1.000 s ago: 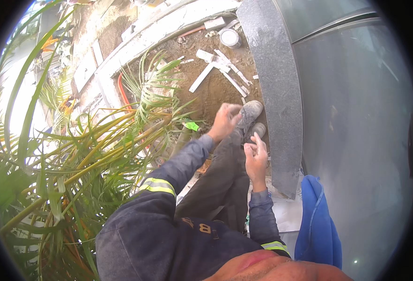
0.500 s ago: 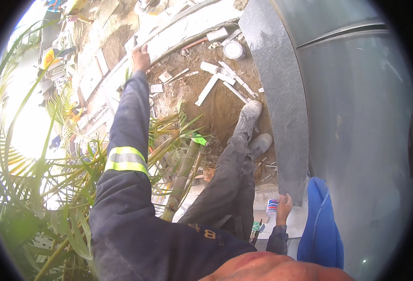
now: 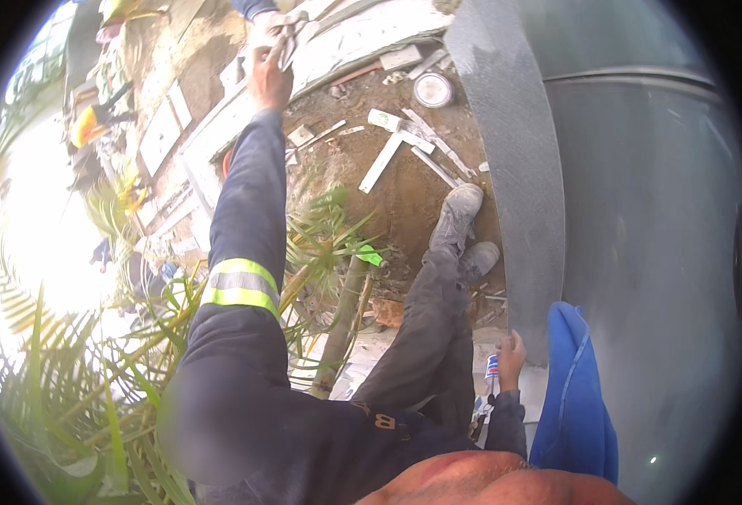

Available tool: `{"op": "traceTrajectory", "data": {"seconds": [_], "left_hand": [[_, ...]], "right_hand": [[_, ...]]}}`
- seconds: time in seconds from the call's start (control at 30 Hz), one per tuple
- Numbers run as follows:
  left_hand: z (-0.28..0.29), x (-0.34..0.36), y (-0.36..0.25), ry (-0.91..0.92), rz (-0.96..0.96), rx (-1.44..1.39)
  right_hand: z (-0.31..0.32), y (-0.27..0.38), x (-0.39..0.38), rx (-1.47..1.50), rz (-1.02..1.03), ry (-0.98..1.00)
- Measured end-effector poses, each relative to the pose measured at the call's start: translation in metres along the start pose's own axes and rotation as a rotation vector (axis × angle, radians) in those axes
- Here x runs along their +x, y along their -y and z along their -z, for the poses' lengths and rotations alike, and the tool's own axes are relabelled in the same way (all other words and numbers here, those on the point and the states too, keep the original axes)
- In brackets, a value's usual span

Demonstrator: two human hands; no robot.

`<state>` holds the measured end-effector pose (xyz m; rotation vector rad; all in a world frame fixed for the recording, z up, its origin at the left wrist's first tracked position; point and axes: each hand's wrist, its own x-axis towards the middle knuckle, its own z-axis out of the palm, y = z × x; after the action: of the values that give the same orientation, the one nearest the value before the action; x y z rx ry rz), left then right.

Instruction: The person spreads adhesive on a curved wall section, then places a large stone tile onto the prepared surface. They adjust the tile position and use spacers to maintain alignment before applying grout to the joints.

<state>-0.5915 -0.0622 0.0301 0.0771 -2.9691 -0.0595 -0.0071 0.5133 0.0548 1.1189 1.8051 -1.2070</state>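
Note:
My left hand (image 3: 270,82) reaches far out to the upper left, with its fingers closed. At its fingertips is a grey, flat-looking thing (image 3: 290,42), too blurred to name. Another person's hand (image 3: 272,25), below a blue sleeve, meets mine at that thing. My right hand (image 3: 511,360) is low on the right, fingers curled, beside the near end of a dark grey stone slab (image 3: 527,177). Just left of it, partly covered, is a small white can with a blue and red label (image 3: 493,367). What its fingers hold is hidden.
Scraps and white strips (image 3: 381,162) litter the dirt around my shoes (image 3: 457,215). A round tin (image 3: 432,90) stands by the slab. Palm fronds (image 3: 93,412) crowd the left; a glass-like dark panel (image 3: 640,194) and blue cloth (image 3: 569,387) are at right.
My left hand has shifted up and right, and the other person's hand has come in to meet it. My right hand has risen slightly, covering more of the can.

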Motion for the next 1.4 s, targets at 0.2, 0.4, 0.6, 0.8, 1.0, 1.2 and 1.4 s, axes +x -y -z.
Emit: {"op": "traceTrajectory", "data": {"seconds": [0.2,0.4,0.6,0.8,1.0,1.2,1.4], "left_hand": [[0.008,-0.001,-0.054,-0.039,-0.144,-0.062],[0.081,-0.082,-0.163,-0.325,-0.471,-0.533],[0.188,-0.358,-0.348,0.542,0.185,-1.379],[0.244,-0.559,-0.433,1.041,0.180,-1.243],[0.224,-0.610,-0.416,1.493,0.778,-1.789],[0.196,-0.638,-0.422,1.509,0.723,-1.323],[0.190,-0.647,-0.441,1.382,0.292,-0.998]], "right_hand": [[-0.017,0.050,0.002,0.087,-0.015,-0.047],[-0.029,0.148,0.021,-0.102,0.542,-0.137],[-0.011,0.141,-0.022,-0.010,0.967,-0.219],[0.013,-0.001,-0.153,0.376,0.652,-0.159],[0.025,-0.085,-0.152,0.991,0.324,0.439],[-0.016,-0.121,-0.147,0.966,0.159,0.106],[0.000,-0.120,-0.176,0.735,-0.018,-0.319]]}}
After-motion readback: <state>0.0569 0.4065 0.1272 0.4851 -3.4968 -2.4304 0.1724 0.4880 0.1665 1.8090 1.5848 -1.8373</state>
